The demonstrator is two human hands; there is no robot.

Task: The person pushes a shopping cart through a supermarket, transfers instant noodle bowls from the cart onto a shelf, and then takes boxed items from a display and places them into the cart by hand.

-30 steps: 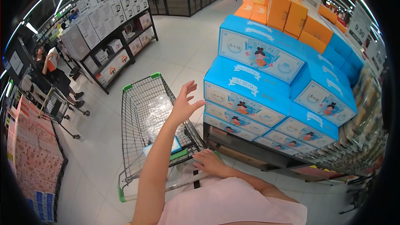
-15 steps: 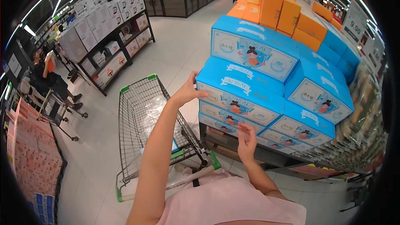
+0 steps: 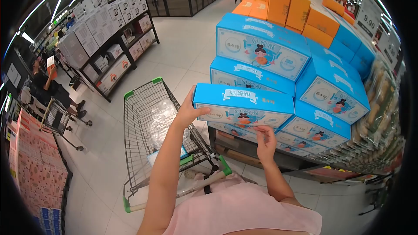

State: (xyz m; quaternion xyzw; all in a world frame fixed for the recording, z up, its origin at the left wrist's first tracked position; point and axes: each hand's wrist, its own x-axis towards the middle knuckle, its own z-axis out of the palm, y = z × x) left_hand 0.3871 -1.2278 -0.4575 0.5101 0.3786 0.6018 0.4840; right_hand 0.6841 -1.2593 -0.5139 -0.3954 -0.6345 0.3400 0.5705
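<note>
My left hand (image 3: 190,111) grips the left end of a long blue and white cardboard box (image 3: 244,101), with the thumb on its printed front. The box sticks out from the stack toward me. At its lower front edge, the bent fingertips of my right hand (image 3: 265,144) touch the box from below. Behind it sit more blue boxes (image 3: 262,54) of the same print, piled in steps. Others (image 3: 335,91) stand to the right. Below my left forearm is a wire shopping cart (image 3: 141,104) with green corners, holding a clear plastic-wrapped item (image 3: 162,117).
Orange boxes (image 3: 278,4) and price signs (image 3: 367,19) top the display. Bagged goods (image 3: 379,122) hang at the right. A shelf of white boxes (image 3: 89,37) stands left. A person (image 3: 52,85) is beside another cart (image 3: 55,115) at far left.
The blue box has come forward and left out of the stack in my left hand, uncovering the box behind it. My right hand has risen slightly to its lower edge.
</note>
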